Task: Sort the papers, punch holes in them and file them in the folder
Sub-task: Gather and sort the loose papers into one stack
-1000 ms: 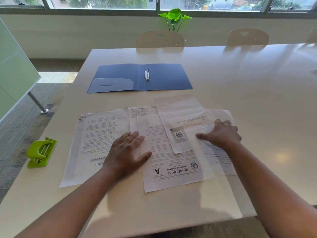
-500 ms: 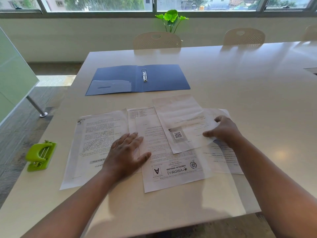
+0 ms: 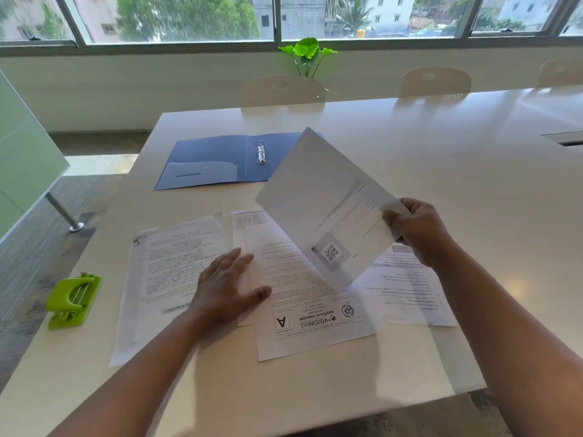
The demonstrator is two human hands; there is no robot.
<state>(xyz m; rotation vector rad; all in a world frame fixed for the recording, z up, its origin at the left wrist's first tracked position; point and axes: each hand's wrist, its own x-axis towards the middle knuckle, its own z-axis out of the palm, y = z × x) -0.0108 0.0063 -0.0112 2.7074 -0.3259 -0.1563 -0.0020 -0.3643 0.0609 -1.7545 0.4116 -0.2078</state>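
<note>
Several printed sheets lie spread on the white table point(image 3: 410, 159) in front of me. My right hand point(image 3: 416, 230) pinches the right edge of a sheet with a QR code point(image 3: 318, 209) and holds it tilted above the others. My left hand point(image 3: 227, 288) lies flat, fingers spread, on the seam between the left sheet point(image 3: 167, 272) and the middle sheet marked "A" point(image 3: 303, 320). A further sheet point(image 3: 407, 291) lies at the right. The blue ring folder point(image 3: 214, 159) lies open behind the papers, its far right part hidden by the lifted sheet. A green hole punch point(image 3: 73, 300) sits at the table's left edge.
Cream chairs point(image 3: 282, 89) stand along the table's far side, with a green plant point(image 3: 307, 55) behind them under the windows. A glass partition point(image 3: 22, 159) and its metal leg stand left of the table. The table's near edge runs just below the papers.
My right hand has taken hold of the QR-code sheet by its right edge and lifted it off the pile, tilting it up. My left hand stays flat on the papers.
</note>
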